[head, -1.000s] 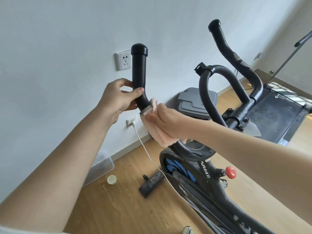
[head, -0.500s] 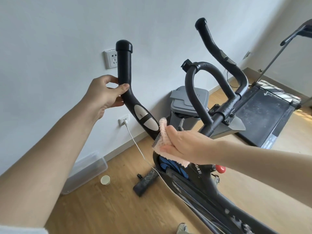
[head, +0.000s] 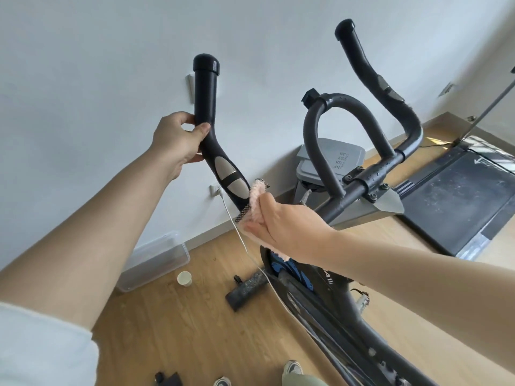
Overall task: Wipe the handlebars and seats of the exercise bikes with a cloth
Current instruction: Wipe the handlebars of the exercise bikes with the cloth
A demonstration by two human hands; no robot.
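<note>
Moved: cloth (head: 255,197), slid down the bar (head: 206,93). Our right hand (head: 284,224) gripped it, wiping; our left hand (head: 174,140) clasped the bar, likely steadying.

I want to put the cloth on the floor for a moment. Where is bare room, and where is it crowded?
Bare wood floor lies between the paper cup, the black bar and the shoes. A second strip lies between the bike and the treadmill. It is crowded by the wall: plastic box, cup, bar, white cable.
</note>
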